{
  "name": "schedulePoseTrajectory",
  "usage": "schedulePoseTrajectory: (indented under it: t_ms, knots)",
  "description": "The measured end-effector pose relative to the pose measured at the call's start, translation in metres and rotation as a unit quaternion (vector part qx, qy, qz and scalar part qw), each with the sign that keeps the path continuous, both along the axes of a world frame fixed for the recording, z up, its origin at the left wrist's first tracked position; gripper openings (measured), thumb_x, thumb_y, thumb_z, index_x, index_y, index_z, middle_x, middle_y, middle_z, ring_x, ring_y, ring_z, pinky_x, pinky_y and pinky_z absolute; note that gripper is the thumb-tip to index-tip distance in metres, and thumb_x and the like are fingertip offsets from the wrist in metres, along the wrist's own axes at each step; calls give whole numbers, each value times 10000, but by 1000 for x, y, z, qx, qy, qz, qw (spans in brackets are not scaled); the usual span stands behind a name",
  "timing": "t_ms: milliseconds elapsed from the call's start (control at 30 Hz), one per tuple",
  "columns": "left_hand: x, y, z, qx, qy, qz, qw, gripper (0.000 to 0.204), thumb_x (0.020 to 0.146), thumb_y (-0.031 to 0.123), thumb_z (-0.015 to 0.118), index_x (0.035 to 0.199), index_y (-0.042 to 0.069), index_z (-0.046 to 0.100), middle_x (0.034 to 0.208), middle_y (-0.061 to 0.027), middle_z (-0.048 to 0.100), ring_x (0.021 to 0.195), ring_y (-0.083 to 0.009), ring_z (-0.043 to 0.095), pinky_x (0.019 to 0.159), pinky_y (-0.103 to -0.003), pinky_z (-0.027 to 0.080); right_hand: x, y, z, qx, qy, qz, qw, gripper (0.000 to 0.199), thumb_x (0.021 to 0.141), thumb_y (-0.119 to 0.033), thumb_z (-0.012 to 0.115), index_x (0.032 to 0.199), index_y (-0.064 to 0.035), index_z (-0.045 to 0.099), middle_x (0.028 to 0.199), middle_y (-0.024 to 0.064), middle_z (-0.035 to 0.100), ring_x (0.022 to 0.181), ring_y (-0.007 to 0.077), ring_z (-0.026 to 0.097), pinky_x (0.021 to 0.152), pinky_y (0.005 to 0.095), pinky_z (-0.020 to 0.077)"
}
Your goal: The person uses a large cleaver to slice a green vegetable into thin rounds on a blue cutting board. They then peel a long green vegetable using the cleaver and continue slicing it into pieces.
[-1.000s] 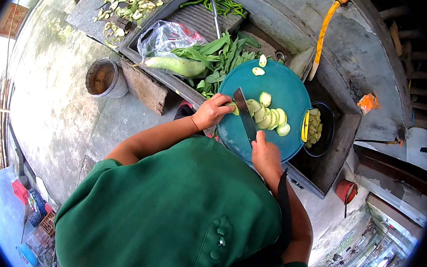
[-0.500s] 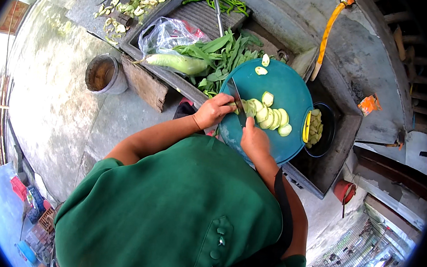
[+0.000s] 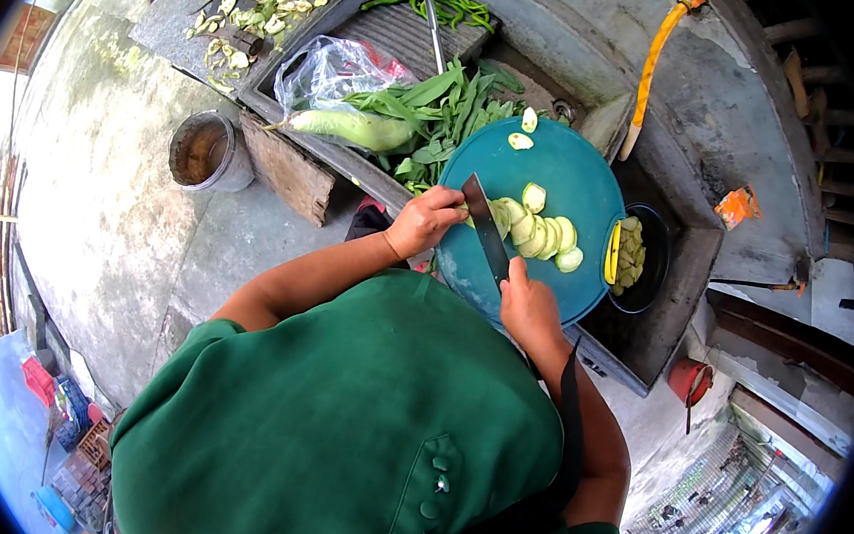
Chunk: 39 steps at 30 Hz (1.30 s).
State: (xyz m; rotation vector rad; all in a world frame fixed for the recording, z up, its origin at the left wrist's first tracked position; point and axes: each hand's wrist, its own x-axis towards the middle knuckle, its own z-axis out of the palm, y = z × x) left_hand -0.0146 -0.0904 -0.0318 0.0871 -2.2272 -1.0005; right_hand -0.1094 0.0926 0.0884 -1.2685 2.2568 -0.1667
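My right hand is closed round the handle of a broad-bladed kitchen knife. Its blade slants across the left part of a round teal cutting board, right beside the fingers of my left hand. Those fingers are bent and pinch the end of a pale green vegetable, mostly hidden by the hand and blade. From the knife a row of overlapping round slices runs rightward over the board. A separate slice lies above the row, and two small cut pieces sit near the far rim.
Under the board's right edge, a dark bowl of cut pieces stands in the concrete sink. Leafy greens, a whole pale green vegetable and a plastic bag lie beyond my left hand. A bucket stands at left.
My right hand has moved slightly right and nearer to me with the knife, and the blade's broad face now shows more. My left hand has hardly moved.
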Motion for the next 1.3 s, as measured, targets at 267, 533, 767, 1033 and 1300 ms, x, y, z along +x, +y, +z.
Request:
schedulePoseTrajectory:
  t_ms: [267,533,767,1033,1300]
  knots:
    - [1,-1,3,-1,4,-23,1000,161,675,-28,602,831,12,599,894,-126,566,816,-290,566,681,-346,475,5,-31,-48,-43,14,-23,999,247,821,-132,482,992,-1,359,608,206,561,570,395,554,508,499,406]
    - [2,-1,-3,11,9,3,1000,178,657,-45,606,823,19,595,880,-105,568,796,-276,561,670,-342,470,-5,-9,-27,-95,4,-59,994,232,824,-134,492,976,-14,363,597,214,555,575,406,550,508,495,411]
    - [2,-2,-1,0,3,6,1000,184,652,-42,610,819,37,604,853,-89,559,749,-256,538,626,-329,449,2,2,-11,-30,-4,-7,1000,220,826,-130,492,956,-11,360,590,197,560,569,396,554,497,489,413]
    - [3,-3,-1,0,3,-10,1000,165,661,-37,602,816,20,598,855,-100,565,768,-266,556,651,-334,463,3,-24,-39,-36,1,-5,999,242,826,-145,486,975,-5,357,616,215,558,576,402,548,507,499,409]
    - [4,-4,-2,0,10,0,1000,160,657,-43,594,808,9,595,864,-111,572,772,-278,562,659,-343,472,-4,-25,-49,-114,-10,-27,993,241,820,-147,498,960,-12,355,588,211,543,557,402,539,493,502,395]
